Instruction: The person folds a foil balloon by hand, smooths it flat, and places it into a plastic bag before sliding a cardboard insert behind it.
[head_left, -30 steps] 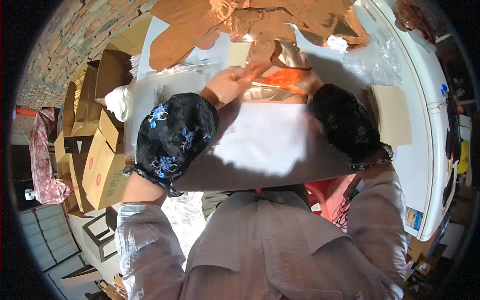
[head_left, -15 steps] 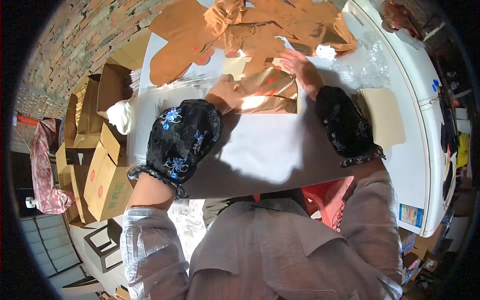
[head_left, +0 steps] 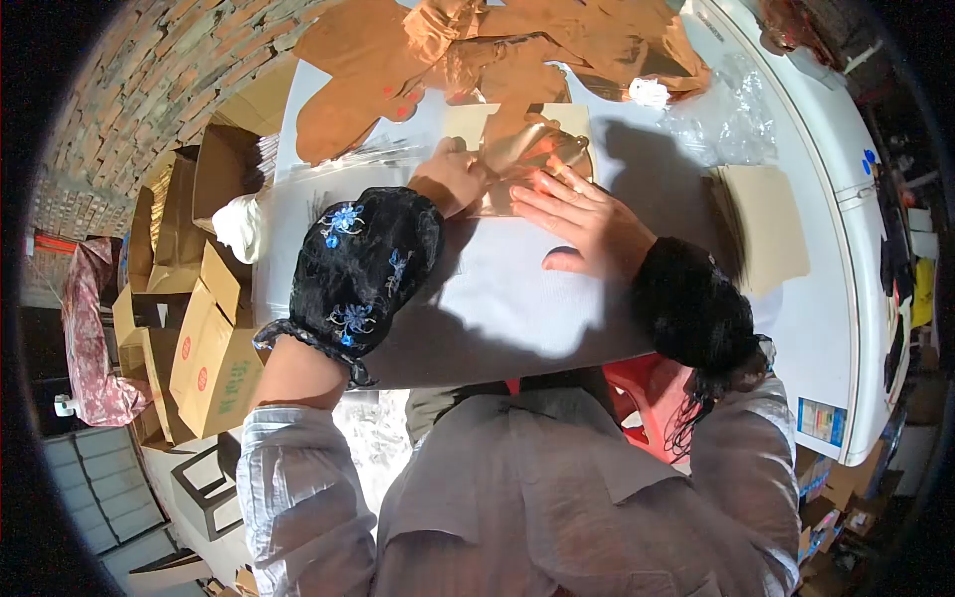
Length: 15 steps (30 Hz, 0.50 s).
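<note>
A flat, shiny copper foil balloon (head_left: 517, 159) lies partly folded over a cream card (head_left: 465, 122) on the white table. My left hand (head_left: 451, 180) is closed at the foil's left edge, its fingertips partly hidden. Across the foil's lower right part my right hand (head_left: 589, 221) lies with fingers stretched out and thumb apart, touching the foil with the fingertips. Black sleeve covers reach up to both wrists. Beyond the card, more flat copper foil balloons (head_left: 363, 95) are spread in an overlapping pile.
Clear plastic bags (head_left: 731, 114) and a crumpled white scrap (head_left: 650, 93) lie at the back right. A stack of cream cards (head_left: 771, 224) sits to the right. Left of the table (head_left: 517, 298) stand open cardboard boxes (head_left: 214, 358) and a white bag (head_left: 239, 231).
My right hand has moved from the foil's upper right corner down and left onto its lower edge. The foil's lower right part has been folded upward. My left hand stays nearly in place.
</note>
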Tool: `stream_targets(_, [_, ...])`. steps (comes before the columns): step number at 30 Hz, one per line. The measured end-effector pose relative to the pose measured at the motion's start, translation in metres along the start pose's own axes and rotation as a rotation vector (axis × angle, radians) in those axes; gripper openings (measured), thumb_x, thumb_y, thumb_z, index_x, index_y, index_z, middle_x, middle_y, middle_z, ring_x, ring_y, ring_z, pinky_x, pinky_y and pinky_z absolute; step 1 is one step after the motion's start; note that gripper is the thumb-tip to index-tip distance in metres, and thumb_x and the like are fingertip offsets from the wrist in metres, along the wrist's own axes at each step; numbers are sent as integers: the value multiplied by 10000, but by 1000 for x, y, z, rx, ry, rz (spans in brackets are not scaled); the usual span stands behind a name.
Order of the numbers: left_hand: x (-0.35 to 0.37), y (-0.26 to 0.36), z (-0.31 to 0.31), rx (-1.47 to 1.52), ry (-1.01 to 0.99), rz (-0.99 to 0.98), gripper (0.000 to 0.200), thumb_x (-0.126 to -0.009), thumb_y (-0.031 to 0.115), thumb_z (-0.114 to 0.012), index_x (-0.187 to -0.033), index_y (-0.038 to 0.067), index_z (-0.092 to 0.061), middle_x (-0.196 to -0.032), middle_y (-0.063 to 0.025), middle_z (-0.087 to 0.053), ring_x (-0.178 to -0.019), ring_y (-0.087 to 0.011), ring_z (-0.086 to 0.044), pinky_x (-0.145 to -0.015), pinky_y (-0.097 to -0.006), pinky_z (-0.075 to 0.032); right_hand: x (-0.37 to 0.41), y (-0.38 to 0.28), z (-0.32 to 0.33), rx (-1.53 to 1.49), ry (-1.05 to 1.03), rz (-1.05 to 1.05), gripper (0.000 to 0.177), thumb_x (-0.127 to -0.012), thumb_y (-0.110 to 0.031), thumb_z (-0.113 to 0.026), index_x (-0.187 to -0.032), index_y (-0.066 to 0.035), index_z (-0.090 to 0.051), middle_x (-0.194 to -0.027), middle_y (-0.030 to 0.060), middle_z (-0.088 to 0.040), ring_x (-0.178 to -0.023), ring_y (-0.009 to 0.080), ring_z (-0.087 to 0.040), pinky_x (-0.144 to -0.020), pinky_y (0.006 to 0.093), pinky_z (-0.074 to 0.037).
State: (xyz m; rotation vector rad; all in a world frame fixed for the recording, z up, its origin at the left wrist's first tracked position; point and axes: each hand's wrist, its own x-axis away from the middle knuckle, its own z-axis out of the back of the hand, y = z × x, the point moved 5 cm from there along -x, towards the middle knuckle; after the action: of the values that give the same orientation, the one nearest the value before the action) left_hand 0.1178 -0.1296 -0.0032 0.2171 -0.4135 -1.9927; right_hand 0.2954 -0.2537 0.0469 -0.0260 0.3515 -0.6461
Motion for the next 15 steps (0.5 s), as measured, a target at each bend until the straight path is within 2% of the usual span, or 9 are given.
stream_targets(3, [5, 10, 4, -225, -65, -357, 254, -914, 230, -516, -1053, 99, -683, -1097, -149, -622, -1034, -319, -546, -942, -366, -476, 2, 5, -6, -2, -19, -20, 778, -748, -397, -738, -1401, -67, -474, -1465, 100, -457, -1387, 304, -385, -1165, 483, -276])
stream_targets(6, [10, 22, 10, -453, -109, -463, 238, -910, 197, -513, -1037, 100, -689, -1116, -136, -629, -1008, -308, -552, -930, -352, -477, 4, 6, -10, -17, -36, -40, 771, -769, -394, -726, -1417, -72, -458, -1490, 101, -427, -1402, 295, -364, -1162, 489, -275])
stream_targets(9, [5, 19, 14, -296, -74, -453, 215, -901, 194, -537, -1038, 84, -660, -1088, -146, -627, -970, -320, -561, -890, -388, -480, 5, 6, -11, -38, -53, -53, 756, -792, -389, -715, -1425, -73, -449, -1496, 100, -419, -1407, 294, -358, -1158, 495, -277])
stream_targets(12, [4, -5, 18, 541, 93, 169, 207, -890, 184, -558, -1041, 56, -619, -1068, -167, -613, -909, -354, -564, -847, -430, -473, 5, 7, -13, -56, -45, -51, 736, -809, -383, -705, -1425, -72, -450, -1494, 101, -422, -1403, 298, -363, -1154, 501, -282])
stream_targets(15, [44, 34, 45, 132, 540, -98, 230, -907, 210, -560, -1055, 35, -568, -1138, -188, -593, -928, -372, -582, -828, -453, -467, 6, 9, -14, -51, -44, -49, 724, -818, -377, -700, -1421, -64, -451, -1494, 111, -420, -1400, 301, -369, -1152, 505, -284])
